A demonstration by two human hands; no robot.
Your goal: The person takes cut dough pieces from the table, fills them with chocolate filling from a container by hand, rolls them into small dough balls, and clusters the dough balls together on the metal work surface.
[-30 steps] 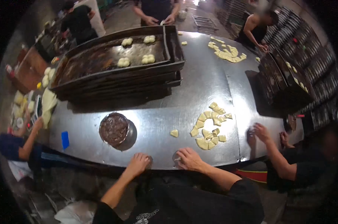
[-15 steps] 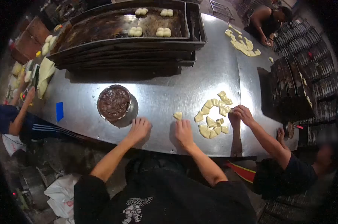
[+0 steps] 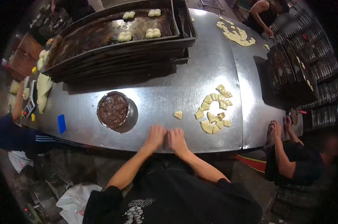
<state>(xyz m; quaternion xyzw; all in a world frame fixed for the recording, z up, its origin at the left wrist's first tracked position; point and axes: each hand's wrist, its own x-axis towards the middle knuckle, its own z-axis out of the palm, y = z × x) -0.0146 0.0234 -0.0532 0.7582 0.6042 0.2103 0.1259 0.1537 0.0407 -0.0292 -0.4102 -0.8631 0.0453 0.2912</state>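
Observation:
My left hand (image 3: 155, 137) and my right hand (image 3: 177, 141) are side by side at the table's front edge, almost touching. Both have their fingers bent down toward the metal, and whatever may lie under them is hidden. A single cut piece of pale dough (image 3: 178, 115) lies just beyond my right hand. Farther right, several dough pieces (image 3: 212, 99) form a loose curve. Up and to the left of my left hand stands a round bowl of dark brown filling (image 3: 113, 110).
A stack of dark baking trays (image 3: 113, 56) fills the back left, with dough balls (image 3: 153, 33) on top. More trays (image 3: 288, 74) stand at right. A blue patch (image 3: 61, 124) marks the metal table (image 3: 154, 99). Co-workers' hands (image 3: 275, 129) are at the right edge.
My left hand has moved right and my right hand slightly left and nearer me, so they now meet. The co-worker at right has drawn a hand back from the dough pieces.

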